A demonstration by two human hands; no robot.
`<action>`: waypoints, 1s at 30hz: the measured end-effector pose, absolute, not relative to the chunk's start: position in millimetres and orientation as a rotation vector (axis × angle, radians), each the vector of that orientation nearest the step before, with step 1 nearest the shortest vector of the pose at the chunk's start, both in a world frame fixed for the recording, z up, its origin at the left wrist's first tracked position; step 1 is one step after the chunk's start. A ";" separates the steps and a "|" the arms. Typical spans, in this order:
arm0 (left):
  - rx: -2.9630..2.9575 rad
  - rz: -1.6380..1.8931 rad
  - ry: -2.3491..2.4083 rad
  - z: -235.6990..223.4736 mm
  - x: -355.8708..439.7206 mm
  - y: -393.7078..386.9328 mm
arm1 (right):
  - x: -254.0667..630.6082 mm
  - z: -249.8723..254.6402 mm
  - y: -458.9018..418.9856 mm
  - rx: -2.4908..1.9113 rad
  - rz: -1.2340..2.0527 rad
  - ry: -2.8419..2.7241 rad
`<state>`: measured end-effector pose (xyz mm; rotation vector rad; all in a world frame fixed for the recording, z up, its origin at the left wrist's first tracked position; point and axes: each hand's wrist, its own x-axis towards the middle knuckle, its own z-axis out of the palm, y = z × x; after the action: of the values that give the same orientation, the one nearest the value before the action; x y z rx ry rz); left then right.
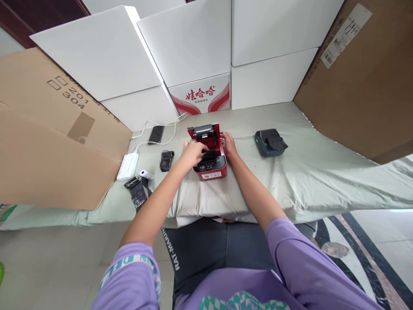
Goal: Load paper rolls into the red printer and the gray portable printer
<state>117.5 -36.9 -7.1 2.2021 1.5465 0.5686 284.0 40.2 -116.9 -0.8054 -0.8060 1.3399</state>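
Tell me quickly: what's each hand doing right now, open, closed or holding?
Left hand: over the open red printer; grip can't be told.
Right hand: at the printer's right side; grip can't be told.

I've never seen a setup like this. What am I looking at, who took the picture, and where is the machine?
There's no robot here: these are a person's two bare hands, seen by a camera worn on that person's head, looking forward and down. The left hand reaches into a red-and-black device with its lid raised; whether the fingers grip anything is hidden. The right hand is at the device's other side. On the pale cloth, a dark device lies to the right. To the left are a white block with a cable, a black slab and a white roll. White boxes stand behind.
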 end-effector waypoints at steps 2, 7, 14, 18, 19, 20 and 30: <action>2.189 0.597 1.567 -1.6 121.7 -41.1 | 284.0 -113.6 37.2 -0.748 1.357 -0.831; 2.098 0.863 1.528 8.5 123.8 -75.8 | 283.1 -102.3 31.0 -0.656 1.354 -0.862; 2.130 1.343 1.511 10.6 109.9 -124.4 | 293.4 -74.7 18.9 -0.653 1.200 -1.017; 1.955 1.474 1.575 -0.5 103.3 -108.2 | 302.5 -61.9 7.7 -0.685 1.148 -1.297; 1.880 1.459 1.570 -6.4 102.4 -101.3 | 304.6 -61.0 5.3 -0.720 1.180 -1.343; 1.788 1.434 1.553 -13.3 101.9 -94.4 | 306.6 -61.0 3.4 -0.755 1.241 -1.363; 0.986 1.307 1.145 -54.3 110.5 -80.5 | 318.6 -68.1 5.2 -0.711 1.723 -1.273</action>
<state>110.5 -80.5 -54.3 0.9863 1.1450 1.3066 318.6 5.2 -68.1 -0.7107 -1.2733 1.7233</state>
